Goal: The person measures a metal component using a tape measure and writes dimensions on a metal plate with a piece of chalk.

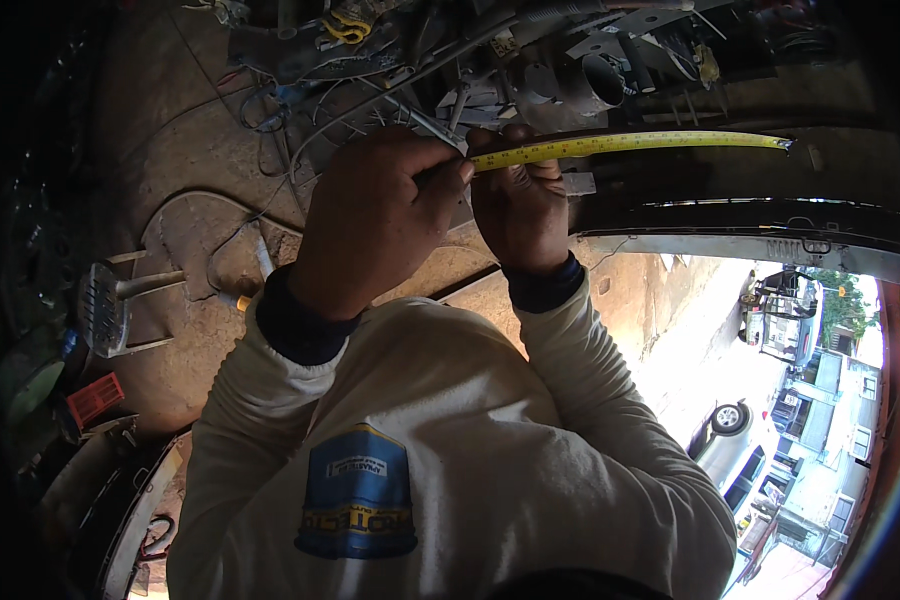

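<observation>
Yellow and thin, a steel tape measure blade is seen stretched in a slight arc, its hooked metal tip at the far right end. The near end of the blade is pinched by the right hand, whose fingers are clamped on it, the case being hidden inside the fist. Just left of the blade, touching it, the left hand is closed around a slim metal rod-like tool, its fingers shut together on it. Both wrists are covered by dark cuffs under cream, soft-knit sleeves; below the blade, on the shirt, a blue label with a yellow band is printed. Beyond the blade, grey pipes and scrap metal are heaped. Far left of the blade, a grey ribbed metal stool and a red plastic crate are set on the rough concrete floor.
</observation>
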### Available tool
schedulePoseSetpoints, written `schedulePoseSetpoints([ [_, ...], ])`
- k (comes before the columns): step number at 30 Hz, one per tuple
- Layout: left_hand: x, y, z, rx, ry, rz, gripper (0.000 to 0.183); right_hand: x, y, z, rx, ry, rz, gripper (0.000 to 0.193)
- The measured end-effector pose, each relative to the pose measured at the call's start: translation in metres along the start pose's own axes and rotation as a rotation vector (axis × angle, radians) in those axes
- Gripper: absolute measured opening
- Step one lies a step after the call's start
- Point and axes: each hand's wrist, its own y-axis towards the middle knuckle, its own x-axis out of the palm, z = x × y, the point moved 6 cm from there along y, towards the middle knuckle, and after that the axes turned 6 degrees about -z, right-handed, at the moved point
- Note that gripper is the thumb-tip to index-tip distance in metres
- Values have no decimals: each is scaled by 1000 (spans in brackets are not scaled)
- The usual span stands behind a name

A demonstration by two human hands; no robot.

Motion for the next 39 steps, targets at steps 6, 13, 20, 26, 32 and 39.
schedulePoseSetpoints([
  [6,1,5,-4,-43,55,-146,15,-3,-1,4,36,95,49,23],
  [13,5,5,-7,-36,28,-140,15,-6,-3,5,37,105,62,23],
  [20,6,4,-13,-19,67,-151,14,-10,-4,12,37,129,47,24],
  [26,5,11,-11,-8,28,-129,16,-9,0,8,34,115,76,24],
  [32,7,12,-17,-56,-50,-119,14,-14,-2,6,-21,-499,144,20],
  [39,20,7,-47,-239,-125,-228,20,-30,-2,25,47,-216,164,17],
])
